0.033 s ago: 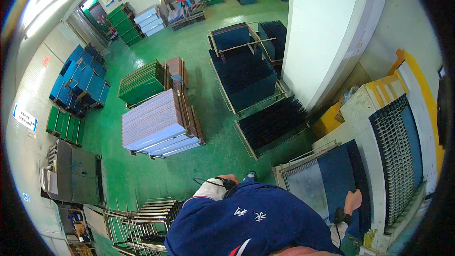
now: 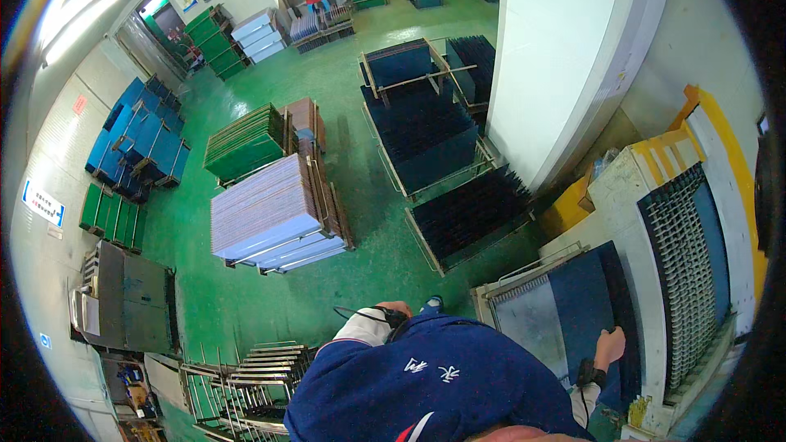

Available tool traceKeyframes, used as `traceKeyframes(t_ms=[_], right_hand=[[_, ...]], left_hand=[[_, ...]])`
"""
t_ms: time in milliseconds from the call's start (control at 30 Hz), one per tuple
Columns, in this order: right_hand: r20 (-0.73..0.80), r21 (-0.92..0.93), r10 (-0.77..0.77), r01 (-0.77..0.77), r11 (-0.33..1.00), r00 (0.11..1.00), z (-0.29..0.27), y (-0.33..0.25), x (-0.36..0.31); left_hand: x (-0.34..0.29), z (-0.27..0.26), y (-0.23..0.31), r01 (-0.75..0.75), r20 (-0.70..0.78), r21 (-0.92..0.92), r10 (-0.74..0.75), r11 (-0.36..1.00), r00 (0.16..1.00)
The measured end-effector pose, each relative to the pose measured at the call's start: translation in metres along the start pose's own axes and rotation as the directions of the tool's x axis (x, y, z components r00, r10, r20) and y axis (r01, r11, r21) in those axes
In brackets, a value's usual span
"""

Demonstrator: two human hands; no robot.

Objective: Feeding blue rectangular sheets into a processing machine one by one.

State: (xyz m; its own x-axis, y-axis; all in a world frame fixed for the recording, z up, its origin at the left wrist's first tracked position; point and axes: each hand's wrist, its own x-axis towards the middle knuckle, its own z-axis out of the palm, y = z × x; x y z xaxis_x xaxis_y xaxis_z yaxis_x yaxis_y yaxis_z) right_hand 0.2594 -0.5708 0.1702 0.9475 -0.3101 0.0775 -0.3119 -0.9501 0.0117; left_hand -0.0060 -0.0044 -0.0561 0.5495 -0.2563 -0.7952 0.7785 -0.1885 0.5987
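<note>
My right hand [image 2: 609, 347] is closed on the upright edge of a dark blue panel [image 2: 629, 360], its fingers bent round it. That panel stands at the right end of a metal rack [image 2: 485, 308], against other thin panels, one of them a blue sheet [image 2: 580, 293]. Close to my body, my left hand [image 2: 396, 308] hangs over the green floor, partly behind my sleeve and a black wrist device [image 2: 398, 321]. Its fingers are too hidden to read. A similar black band [image 2: 591, 373] circles my right wrist.
Right of the rack stands a machine with a slotted roller bed [image 2: 684, 278]. Racks of dark panels [image 2: 471, 217], a lilac stack [image 2: 270, 209] and a green stack [image 2: 246, 143] stand ahead. Empty metal frames [image 2: 262, 376] are at lower left; a white cabinet [image 2: 565, 57] rises ahead right.
</note>
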Motion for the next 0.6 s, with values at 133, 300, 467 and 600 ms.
traceKeyframes(t_ms=[133,300,467,600], right_hand=[[0.058,0.016,0.030,-0.031,0.999,0.998,-0.013,-0.012,0.000],[-0.021,0.008,0.007,-0.007,1.000,1.000,0.004,-0.004,0.003],[-0.020,0.017,-0.028,0.029,0.999,0.999,0.001,-0.018,0.004],[-0.017,0.022,-0.021,0.021,1.000,1.000,0.006,-0.006,0.003]], left_hand=[[-0.005,0.004,0.003,0.042,-0.066,0.051,-0.038,0.998,0.997],[0.009,-0.010,0.000,0.065,-0.068,0.056,-0.062,0.996,0.996],[0.009,-0.011,-0.008,0.082,-0.053,-0.046,-0.084,0.996,0.995],[0.005,-0.016,-0.001,0.045,-0.013,0.025,-0.044,0.999,0.999]])
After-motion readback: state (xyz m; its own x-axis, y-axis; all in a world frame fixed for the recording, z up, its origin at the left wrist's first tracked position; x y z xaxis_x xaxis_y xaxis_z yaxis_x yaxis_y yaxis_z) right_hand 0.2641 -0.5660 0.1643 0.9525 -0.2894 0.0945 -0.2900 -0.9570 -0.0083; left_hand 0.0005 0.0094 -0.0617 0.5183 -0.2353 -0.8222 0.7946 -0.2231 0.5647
